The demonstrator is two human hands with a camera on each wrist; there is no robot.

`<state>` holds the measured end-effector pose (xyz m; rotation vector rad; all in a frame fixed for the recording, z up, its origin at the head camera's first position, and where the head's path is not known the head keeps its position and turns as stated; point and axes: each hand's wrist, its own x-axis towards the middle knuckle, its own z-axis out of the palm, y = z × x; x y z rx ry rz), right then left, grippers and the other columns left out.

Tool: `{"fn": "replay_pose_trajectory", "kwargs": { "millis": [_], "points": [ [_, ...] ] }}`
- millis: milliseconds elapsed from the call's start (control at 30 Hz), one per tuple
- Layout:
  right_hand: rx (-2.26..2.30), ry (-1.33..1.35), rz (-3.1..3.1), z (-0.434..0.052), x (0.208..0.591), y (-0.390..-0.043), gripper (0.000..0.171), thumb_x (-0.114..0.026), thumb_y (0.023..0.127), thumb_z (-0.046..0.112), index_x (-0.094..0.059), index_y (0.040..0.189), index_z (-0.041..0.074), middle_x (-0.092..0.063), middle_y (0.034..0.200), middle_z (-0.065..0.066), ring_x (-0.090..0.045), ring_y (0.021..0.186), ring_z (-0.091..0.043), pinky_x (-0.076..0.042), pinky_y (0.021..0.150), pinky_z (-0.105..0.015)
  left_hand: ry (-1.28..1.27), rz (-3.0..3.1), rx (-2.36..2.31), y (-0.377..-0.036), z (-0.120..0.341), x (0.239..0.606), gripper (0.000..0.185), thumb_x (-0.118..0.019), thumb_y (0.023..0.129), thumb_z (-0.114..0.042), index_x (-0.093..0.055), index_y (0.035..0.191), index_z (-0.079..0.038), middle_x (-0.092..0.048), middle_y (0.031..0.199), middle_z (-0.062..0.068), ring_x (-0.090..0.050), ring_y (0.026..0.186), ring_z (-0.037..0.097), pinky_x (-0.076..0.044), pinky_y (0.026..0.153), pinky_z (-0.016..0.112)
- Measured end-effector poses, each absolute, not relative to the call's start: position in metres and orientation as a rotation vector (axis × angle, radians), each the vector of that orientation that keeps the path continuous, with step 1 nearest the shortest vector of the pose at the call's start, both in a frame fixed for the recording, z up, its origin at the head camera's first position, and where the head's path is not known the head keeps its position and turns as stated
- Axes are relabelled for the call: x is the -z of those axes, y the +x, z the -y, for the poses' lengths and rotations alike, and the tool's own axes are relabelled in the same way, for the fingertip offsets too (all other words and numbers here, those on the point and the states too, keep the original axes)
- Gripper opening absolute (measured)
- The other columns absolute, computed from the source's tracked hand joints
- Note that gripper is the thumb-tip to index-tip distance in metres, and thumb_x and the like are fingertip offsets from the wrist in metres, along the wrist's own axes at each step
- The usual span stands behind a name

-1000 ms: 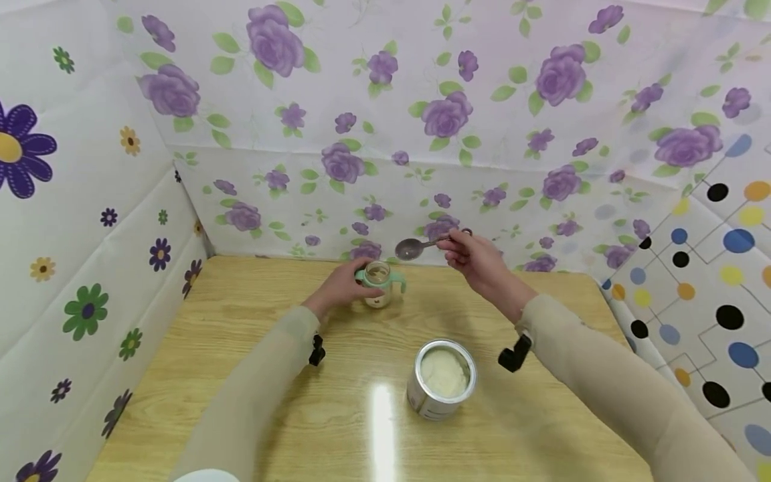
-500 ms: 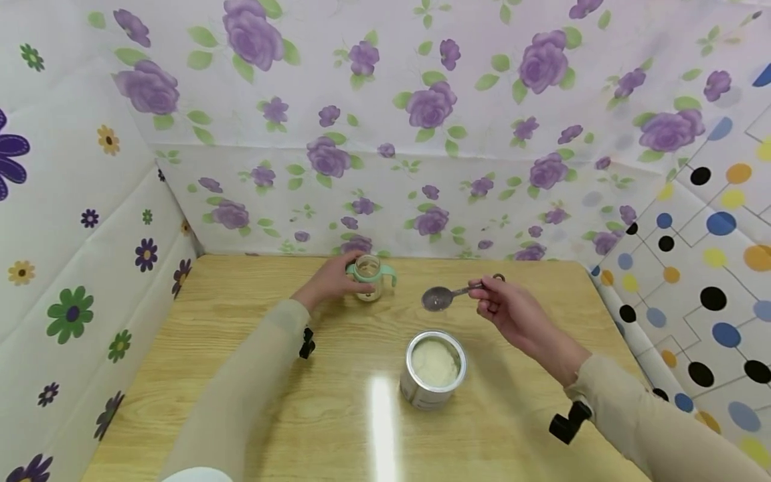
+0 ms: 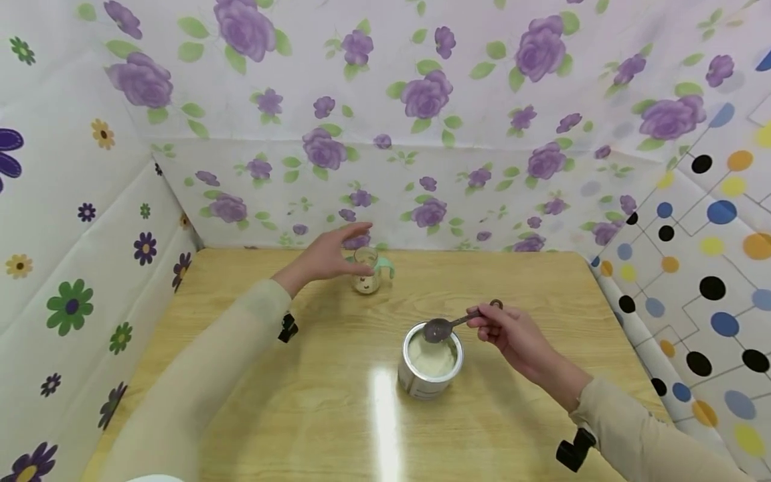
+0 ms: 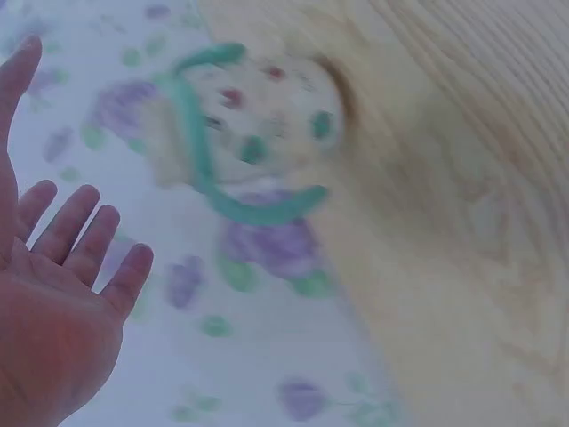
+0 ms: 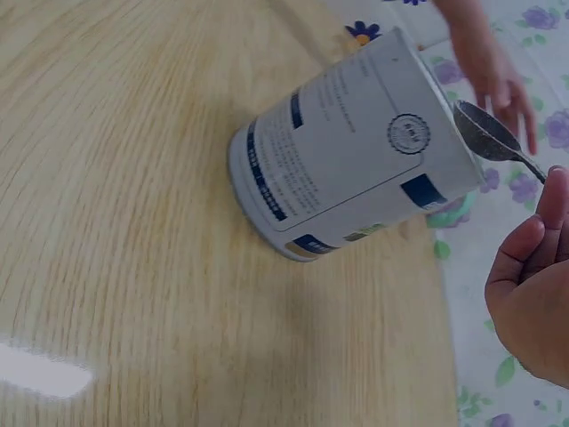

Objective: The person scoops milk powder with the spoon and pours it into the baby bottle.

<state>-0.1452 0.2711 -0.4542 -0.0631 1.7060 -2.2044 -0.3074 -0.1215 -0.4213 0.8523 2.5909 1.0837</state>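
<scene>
Wooden table (image 3: 253,402) walled on three sides by flower-print panels; bare wood left and front of the can (image 3: 430,360), which stands mid-table, well off the edges. Right hand (image 3: 512,335) pinches the spoon (image 3: 448,326) by its handle, bowl over the can's open mouth. Can: silver tin, white label, pale powder inside. Left hand (image 3: 325,258) fingers spread and straight, holding nothing, just beside the cup (image 3: 367,270) near the back wall. Cup: small, clear, green handles.
</scene>
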Motion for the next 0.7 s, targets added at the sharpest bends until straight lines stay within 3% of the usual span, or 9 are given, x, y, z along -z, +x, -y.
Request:
{"fn": "replay_pose_trajectory", "kwargs": {
  "millis": [167, 300, 400, 700],
  "points": [
    [2.074, -0.124, -1.971, -0.269, 0.459, -0.143, 0.037, -0.058, 0.113, 0.028, -0.075, 0.121, -0.003, -0.08, 0.098, -0.002, -0.069, 0.081, -0.01, -0.06, 0.081, -0.026, 0.968, -2.503, -1.078, -0.282, 0.108, 0.393, 0.1, -0.089, 0.087, -0.05, -0.037, 0.168, -0.022, -0.042, 0.169, 0.002, -0.04, 0.154, 0.03, -0.035, 0.124, 0.058],
    [1.937, -0.2, -2.185, -0.267, 0.46, -0.142, 0.041, -0.06, 0.112, 0.029, -0.077, 0.113, -0.008, -0.079, 0.111, -0.008, -0.072, 0.086, -0.018, -0.062, 0.086, -0.031, 1.056, -2.433, -1.033, -0.259, 0.097, 0.39, 0.102, -0.09, 0.085, -0.05, -0.038, 0.168, -0.019, -0.041, 0.169, 0.0, -0.041, 0.154, 0.027, -0.036, 0.125, 0.05],
    [1.888, -0.223, -2.251, -0.265, 0.46, -0.14, 0.041, -0.061, 0.111, 0.03, -0.078, 0.108, -0.008, -0.079, 0.113, -0.011, -0.074, 0.086, -0.022, -0.062, 0.087, -0.033, 1.092, -2.358, -1.05, -0.242, 0.091, 0.398, 0.102, -0.092, 0.085, -0.044, -0.038, 0.167, -0.017, -0.042, 0.169, 0.0, -0.042, 0.154, 0.026, -0.037, 0.125, 0.048],
    [1.844, -0.306, -2.337, -0.264, 0.459, -0.132, 0.034, -0.063, 0.11, 0.025, -0.077, 0.12, -0.004, -0.081, 0.099, -0.013, -0.074, 0.082, -0.027, -0.063, 0.083, -0.032, 1.079, -2.166, -1.154, -0.203, 0.071, 0.442, 0.11, -0.096, 0.082, -0.033, -0.031, 0.169, -0.015, -0.037, 0.171, 0.0, -0.041, 0.154, 0.024, -0.039, 0.123, 0.045]
  ]
}}
